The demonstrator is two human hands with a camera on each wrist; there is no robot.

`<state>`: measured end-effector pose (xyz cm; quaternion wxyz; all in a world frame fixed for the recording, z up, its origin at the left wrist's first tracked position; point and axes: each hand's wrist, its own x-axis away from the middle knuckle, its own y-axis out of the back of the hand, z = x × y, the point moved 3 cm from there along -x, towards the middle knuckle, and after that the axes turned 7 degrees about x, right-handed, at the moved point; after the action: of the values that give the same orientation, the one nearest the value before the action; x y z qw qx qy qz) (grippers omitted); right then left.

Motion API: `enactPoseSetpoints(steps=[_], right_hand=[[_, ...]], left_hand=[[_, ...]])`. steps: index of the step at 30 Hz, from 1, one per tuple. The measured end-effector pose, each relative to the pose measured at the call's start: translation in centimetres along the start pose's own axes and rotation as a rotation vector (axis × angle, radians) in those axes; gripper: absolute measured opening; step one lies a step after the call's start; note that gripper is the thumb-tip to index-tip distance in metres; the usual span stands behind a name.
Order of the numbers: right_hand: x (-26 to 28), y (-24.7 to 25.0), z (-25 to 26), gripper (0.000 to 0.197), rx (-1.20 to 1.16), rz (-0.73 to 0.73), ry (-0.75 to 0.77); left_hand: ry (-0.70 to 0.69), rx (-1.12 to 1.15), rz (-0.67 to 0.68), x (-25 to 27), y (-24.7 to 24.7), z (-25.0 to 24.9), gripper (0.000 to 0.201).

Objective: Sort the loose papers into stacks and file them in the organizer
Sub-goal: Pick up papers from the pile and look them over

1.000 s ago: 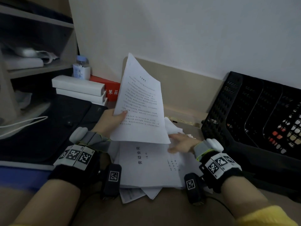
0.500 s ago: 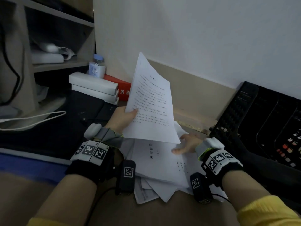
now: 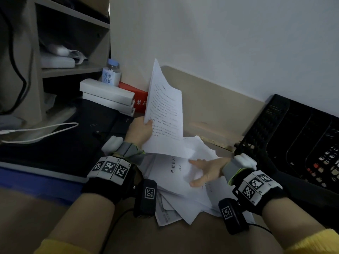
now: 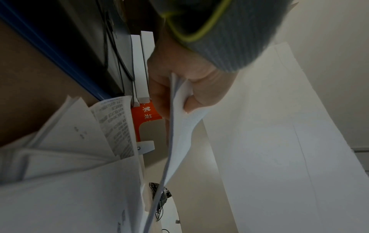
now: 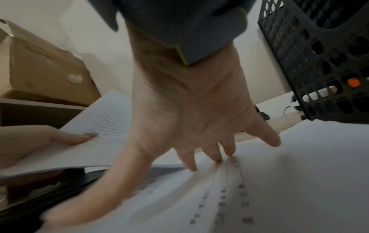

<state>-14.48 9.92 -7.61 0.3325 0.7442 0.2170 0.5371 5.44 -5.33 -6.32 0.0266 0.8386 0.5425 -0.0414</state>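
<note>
Her left hand (image 3: 140, 132) pinches a thin sheaf of printed white sheets (image 3: 165, 114) upright; her right hand (image 3: 207, 170), fingers spread flat, rests on the loose white paper pile (image 3: 185, 197) below. The black mesh plastic organizer (image 3: 286, 136) stands right, nearer the right hand.

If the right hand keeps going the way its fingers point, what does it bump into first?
Probably the left hand's held papers: the right hand points leftward over the loose pile, fingertips near their lower corner. Depth is unclear.
</note>
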Motion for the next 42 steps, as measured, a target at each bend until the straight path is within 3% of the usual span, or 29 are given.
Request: enactPoseSetpoints(steps=[3, 6, 8, 11, 13, 16, 19, 21, 24, 26, 31, 36, 42], right_hand=[[0.4, -1.1, 1.7, 0.125, 0.042, 0.043, 0.031], [0.2, -1.6, 2.8, 0.135, 0.100, -0.008, 0.022], [0.6, -1.5, 2.9, 0.126, 0.079, -0.038, 0.051], [1.0, -0.9, 2.3, 0.092, -0.081, -0.077, 0.162], [1.5, 0.1, 1.7, 0.059, -0.227, -0.218, 0.201], [2.2, 1.6, 0.4, 0.019, -0.217, -0.538, 0.148], [2.7, 2.5, -1.0, 0.024, -0.254, -0.747, 0.021], [2.5, 2.5, -2.7, 0.026, -0.467, -0.833, -0.115], [2.8, 2.7, -4.2, 0.026, -0.941, -1.034, -0.198], [4.0, 3.3, -3.4, 0.020, -1.177, -1.130, -0.144], [5.5, 5.3, -0.2, 0.031, -1.519, -1.176, 0.051], [6.2, 6.8, 3.2, 0.024, -1.668, -1.084, 0.254], [6.4, 7.2, 5.6, 0.045, -1.706, -0.961, 0.434]], left_hand=[[-0.035, -0.030, -0.028, 0.0, -0.1, -0.2, 0.034], [-0.053, -0.032, -0.030, 0.1, -0.2, -0.5, 0.033], [-0.055, -0.022, -0.031, 0.2, -0.1, -0.6, 0.033], [-0.068, 0.004, -0.040, 0.1, 0.1, -0.7, 0.032], [-0.088, 0.024, -0.066, 0.2, 0.2, -1.0, 0.033], [-0.148, 0.025, -0.178, 0.4, 0.6, -1.7, 0.035], [-0.257, 0.031, -0.317, 1.0, 1.1, -2.9, 0.037], [-0.312, 0.021, -0.353, 1.5, 1.2, -3.6, 0.037], [-0.349, -0.088, -0.300, 1.8, 0.7, -4.0, 0.036], [-0.355, -0.173, -0.205, 1.8, -0.2, -3.7, 0.036], [-0.388, -0.378, 0.041, 3.3, -4.0, -3.3, 0.034], [-0.466, -0.497, 0.186, 5.5, -6.8, -3.7, 0.036], [-0.472, -0.275, 0.221, 6.5, -6.9, -5.0, 0.047]])
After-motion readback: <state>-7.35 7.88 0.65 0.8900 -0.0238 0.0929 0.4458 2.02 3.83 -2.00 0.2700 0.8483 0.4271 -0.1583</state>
